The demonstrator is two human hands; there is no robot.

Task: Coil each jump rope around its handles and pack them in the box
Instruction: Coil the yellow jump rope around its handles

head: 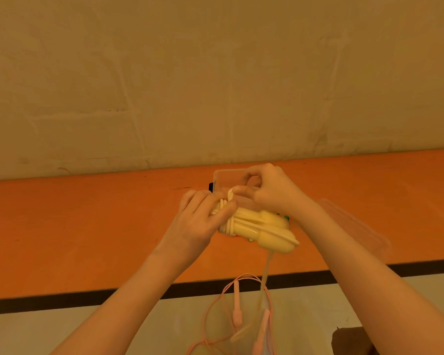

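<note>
Just in front of the clear box (224,181), the left hand (198,224) grips the yellow handles (262,226) while the right hand (267,190) pinches the rope (230,194), coiling; next, tuck the tail.

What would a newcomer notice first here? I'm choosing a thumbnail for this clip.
Both hands meet mid-frame over the orange table: the left hand grips the yellow jump rope handles while the right hand pinches its cord. A clear box sits just behind, and a pink jump rope dangles below the table edge.
</note>
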